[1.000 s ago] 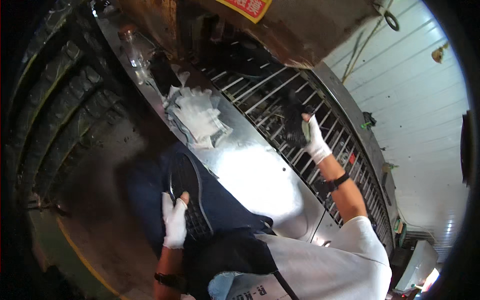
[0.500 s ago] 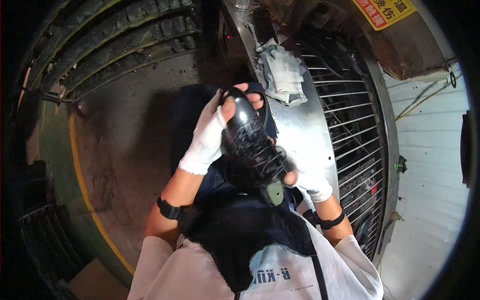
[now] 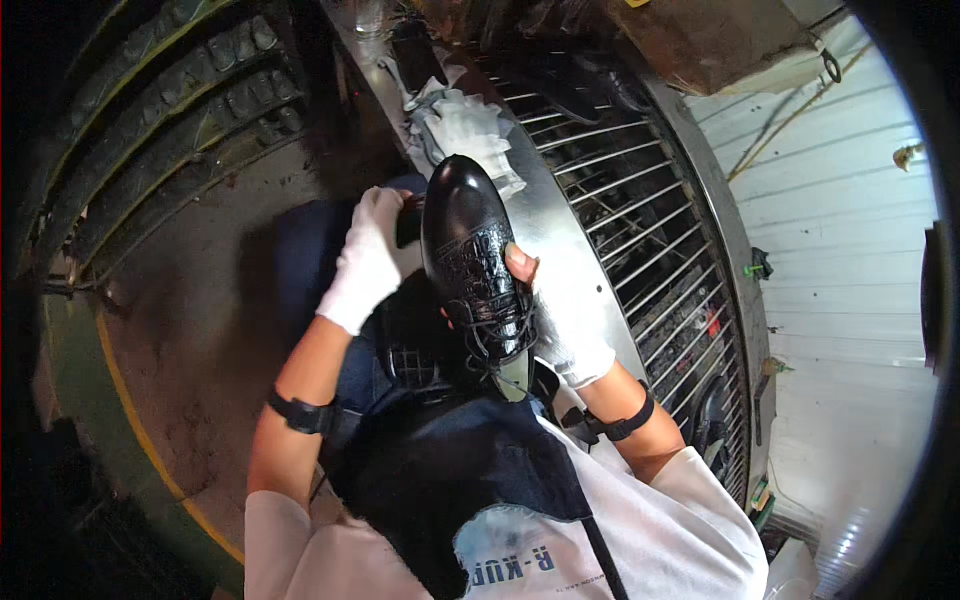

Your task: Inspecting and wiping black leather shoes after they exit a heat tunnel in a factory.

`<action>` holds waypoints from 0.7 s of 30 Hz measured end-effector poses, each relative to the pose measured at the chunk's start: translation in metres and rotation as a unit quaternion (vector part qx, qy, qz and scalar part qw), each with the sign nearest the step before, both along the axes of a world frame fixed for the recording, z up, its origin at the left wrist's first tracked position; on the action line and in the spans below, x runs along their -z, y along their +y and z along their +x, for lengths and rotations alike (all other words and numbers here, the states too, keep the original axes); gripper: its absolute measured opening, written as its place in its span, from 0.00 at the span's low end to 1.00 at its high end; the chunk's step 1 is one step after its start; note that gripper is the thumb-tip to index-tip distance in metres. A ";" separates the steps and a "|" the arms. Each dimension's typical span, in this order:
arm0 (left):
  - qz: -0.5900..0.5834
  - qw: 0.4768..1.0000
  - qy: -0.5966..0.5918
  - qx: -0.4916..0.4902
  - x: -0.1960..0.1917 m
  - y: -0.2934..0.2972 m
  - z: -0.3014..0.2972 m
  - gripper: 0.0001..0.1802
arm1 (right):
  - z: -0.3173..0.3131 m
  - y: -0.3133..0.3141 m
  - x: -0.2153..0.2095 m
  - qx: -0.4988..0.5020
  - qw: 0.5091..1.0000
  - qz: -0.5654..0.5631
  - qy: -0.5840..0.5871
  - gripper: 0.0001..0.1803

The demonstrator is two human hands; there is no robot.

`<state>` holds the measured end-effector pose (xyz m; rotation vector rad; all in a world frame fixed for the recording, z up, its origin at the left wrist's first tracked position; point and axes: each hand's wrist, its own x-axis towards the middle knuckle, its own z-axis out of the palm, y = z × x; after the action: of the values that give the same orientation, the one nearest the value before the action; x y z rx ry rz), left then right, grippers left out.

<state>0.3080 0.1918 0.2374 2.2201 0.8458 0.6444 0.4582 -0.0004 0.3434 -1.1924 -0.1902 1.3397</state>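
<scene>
A glossy black lace-up shoe [image 3: 460, 225] with a textured front panel stands toe-away in front of me. My right hand [image 3: 560, 310], in a white fingerless glove, grips its right side with the thumb near the laces. A green shoe last [image 3: 515, 378] shows in the shoe's opening. Left of the toe, my left hand [image 3: 368, 250], gloved alike, is closed with its fingers curled beside a dark thing; the fingertips are partly hidden. Below that hand, a black piece with a grid-like surface [image 3: 412, 365] lies over my lap, mostly hidden.
White rags [image 3: 465, 135] lie on the metal ledge [image 3: 575, 265] ahead and right. Beyond it runs a barred metal rack [image 3: 640, 215], with a dark shoe [image 3: 710, 410] at its near end. Shelves of dark shoes [image 3: 225, 65] stand far left. A yellow line [image 3: 150, 420] marks the floor.
My left hand has let go of the shoe's toe and moved left and down. The shoe has turned more upright, toe away, held by my right hand. The view has shifted right.
</scene>
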 end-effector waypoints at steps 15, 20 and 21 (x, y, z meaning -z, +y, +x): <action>-0.479 0.786 -0.369 0.127 -0.052 0.023 -0.067 0.40 | -0.059 0.034 0.046 -0.160 0.983 -0.007 0.093 0.32; -0.464 0.801 -0.356 0.131 -0.048 0.023 -0.068 0.42 | -0.057 0.034 0.057 -0.163 0.980 -0.003 0.116 0.30; -0.460 0.802 -0.356 0.134 -0.048 0.022 -0.068 0.43 | -0.057 0.035 0.056 -0.170 0.979 -0.004 0.108 0.29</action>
<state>0.2397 0.2141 0.2855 1.0358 0.3006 0.6560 0.4010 0.0343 0.2872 -1.0412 -0.2388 1.7602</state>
